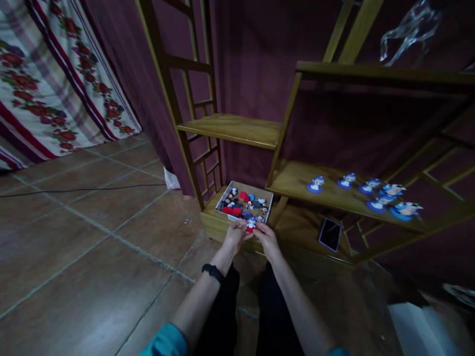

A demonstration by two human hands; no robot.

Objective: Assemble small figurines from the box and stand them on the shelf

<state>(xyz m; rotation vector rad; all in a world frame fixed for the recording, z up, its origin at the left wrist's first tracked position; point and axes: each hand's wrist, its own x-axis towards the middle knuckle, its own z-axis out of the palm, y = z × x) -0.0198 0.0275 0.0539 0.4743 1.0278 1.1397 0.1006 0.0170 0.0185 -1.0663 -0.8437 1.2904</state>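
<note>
Near the open box [256, 190], a red-based figurine [251, 223] is being held between the left hand [234, 237] and the right hand [267, 238], each grip narrow at its base.

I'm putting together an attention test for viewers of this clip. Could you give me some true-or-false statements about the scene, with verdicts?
1. The left hand and right hand hold a figurine with a red base. True.
2. The dark wristband is on the right wrist. False: it is on the left wrist.
3. The box is covered by a lid. False: it is open, showing small figures and round pieces inside.
4. A dark-screened device lies on a level below the shelf of standing figures. True.
5. The clear animal ornament stands on the floor. False: it is up on the shelving.
</note>
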